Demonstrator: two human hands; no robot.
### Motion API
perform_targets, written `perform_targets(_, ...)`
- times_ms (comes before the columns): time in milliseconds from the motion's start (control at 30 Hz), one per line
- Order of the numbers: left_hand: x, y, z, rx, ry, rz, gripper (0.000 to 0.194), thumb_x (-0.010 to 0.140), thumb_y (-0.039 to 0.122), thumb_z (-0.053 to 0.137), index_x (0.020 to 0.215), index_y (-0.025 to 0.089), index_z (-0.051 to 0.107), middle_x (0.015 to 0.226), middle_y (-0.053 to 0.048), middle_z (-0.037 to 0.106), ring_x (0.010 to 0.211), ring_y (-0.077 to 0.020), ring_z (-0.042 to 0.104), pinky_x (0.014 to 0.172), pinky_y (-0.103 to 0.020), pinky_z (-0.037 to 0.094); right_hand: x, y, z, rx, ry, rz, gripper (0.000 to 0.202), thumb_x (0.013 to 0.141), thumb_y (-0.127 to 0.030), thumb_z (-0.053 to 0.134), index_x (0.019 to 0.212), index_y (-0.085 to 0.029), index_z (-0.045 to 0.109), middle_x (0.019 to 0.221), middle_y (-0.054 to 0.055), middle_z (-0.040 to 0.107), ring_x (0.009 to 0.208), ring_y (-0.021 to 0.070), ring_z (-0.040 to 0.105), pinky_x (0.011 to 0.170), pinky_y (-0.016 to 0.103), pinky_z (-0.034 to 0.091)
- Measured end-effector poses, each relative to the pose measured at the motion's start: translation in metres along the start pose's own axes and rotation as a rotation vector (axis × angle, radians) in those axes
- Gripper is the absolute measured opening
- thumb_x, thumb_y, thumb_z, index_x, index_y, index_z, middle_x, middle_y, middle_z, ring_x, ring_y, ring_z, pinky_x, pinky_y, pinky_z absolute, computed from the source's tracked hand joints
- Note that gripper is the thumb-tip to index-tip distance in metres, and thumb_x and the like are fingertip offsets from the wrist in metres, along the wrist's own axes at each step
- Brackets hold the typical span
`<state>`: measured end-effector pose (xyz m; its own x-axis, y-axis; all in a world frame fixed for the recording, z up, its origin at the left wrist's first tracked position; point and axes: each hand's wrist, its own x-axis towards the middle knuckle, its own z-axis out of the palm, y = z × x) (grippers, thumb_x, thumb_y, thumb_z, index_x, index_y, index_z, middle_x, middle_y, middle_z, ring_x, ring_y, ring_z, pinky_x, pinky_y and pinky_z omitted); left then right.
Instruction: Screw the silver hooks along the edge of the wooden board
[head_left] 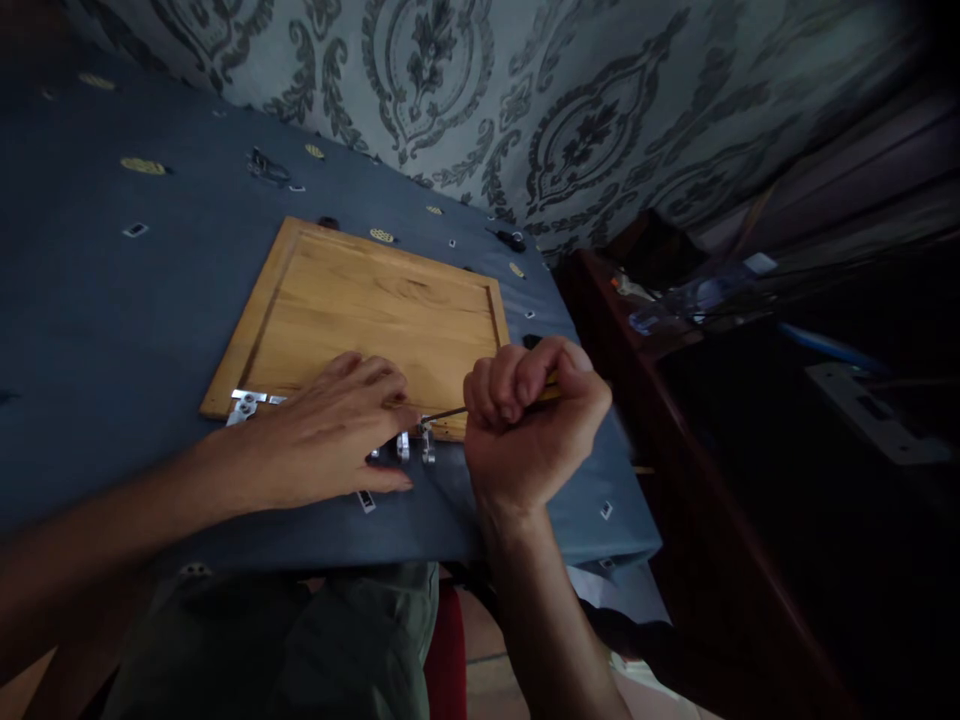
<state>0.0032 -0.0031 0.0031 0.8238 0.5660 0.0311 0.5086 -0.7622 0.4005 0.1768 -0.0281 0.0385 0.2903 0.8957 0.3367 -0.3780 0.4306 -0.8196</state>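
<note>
A wooden cabinet door panel [375,300] with a raised frame lies flat on a cloth-covered table. Metal hinges sit along its near edge: one [244,405] at the left corner, another [427,445] close to my right hand. My left hand [345,430] rests over that edge, fingers loosely bent on the wood and thumb apart below, beside the right-hand hinge. In my right hand [536,420] is a screwdriver [450,412], its handle wrapped by my fingers. The thin shaft points left, with its tip at the hinge; exact contact is too small to tell.
Blue patterned cloth [135,330] covers the table, whose edge drops off at the right. A dark metal piece [266,168] and a small black item [510,240] lie farther back. A patterned wall rises behind; dark red furniture [712,520] holds a plastic bottle [675,305].
</note>
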Motion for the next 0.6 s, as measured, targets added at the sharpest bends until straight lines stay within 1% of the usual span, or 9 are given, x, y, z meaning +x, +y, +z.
perform_targets(133,0.0,0.001,-0.002,-0.024,0.015,-0.001,0.04,0.096,0.044,0.089,0.129,0.024,0.079,0.128,-0.009,0.071,0.129,-0.034,0.059,0.114,-0.05,0.043,0.002,0.001,0.002,-0.029,-0.064,0.03,0.05,0.084,-0.03,0.075,0.049,-0.022,0.04,0.044,-0.009,0.029,0.039,0.0044,0.02,0.039,0.017,0.025)
perform_targets(267,-0.001,0.0,-0.002,-0.036,-0.001,-0.003,0.033,0.097,0.045,0.088,0.121,0.023,0.08,0.126,-0.008,0.071,0.128,-0.0331,0.058,0.113,-0.048,0.042,0.009,0.003,0.003,-0.033,-0.157,0.09,0.054,0.083,-0.034,0.076,0.049,-0.023,0.036,0.045,-0.01,0.026,0.039,0.0036,0.017,0.039,0.016,0.025)
perform_targets(367,-0.001,-0.001,-0.001,-0.036,0.009,0.01,0.033,0.098,0.047,0.086,0.12,0.023,0.08,0.126,-0.008,0.07,0.129,-0.0329,0.057,0.114,-0.048,0.04,0.013,0.004,0.001,-0.035,-0.196,0.128,0.054,0.084,-0.036,0.076,0.05,-0.024,0.036,0.046,-0.011,0.024,0.04,0.0039,0.015,0.038,0.016,0.024)
perform_targets(500,0.0,0.0,-0.003,-0.033,-0.026,0.0,0.033,0.099,0.047,0.086,0.12,0.022,0.081,0.124,-0.009,0.069,0.128,-0.033,0.057,0.113,-0.049,0.04,0.016,0.004,-0.005,-0.046,-0.23,0.148,0.053,0.088,-0.036,0.072,0.052,-0.024,0.035,0.048,-0.011,0.023,0.04,0.0044,0.014,0.039,0.017,0.024)
perform_targets(600,0.001,0.002,-0.006,-0.02,-0.03,-0.001,0.034,0.099,0.047,0.086,0.119,0.021,0.08,0.125,-0.009,0.069,0.129,-0.0331,0.057,0.114,-0.049,0.04,0.016,0.002,-0.007,-0.053,-0.268,0.165,0.055,0.089,-0.037,0.072,0.052,-0.024,0.033,0.047,-0.01,0.023,0.04,0.0047,0.013,0.038,0.018,0.024)
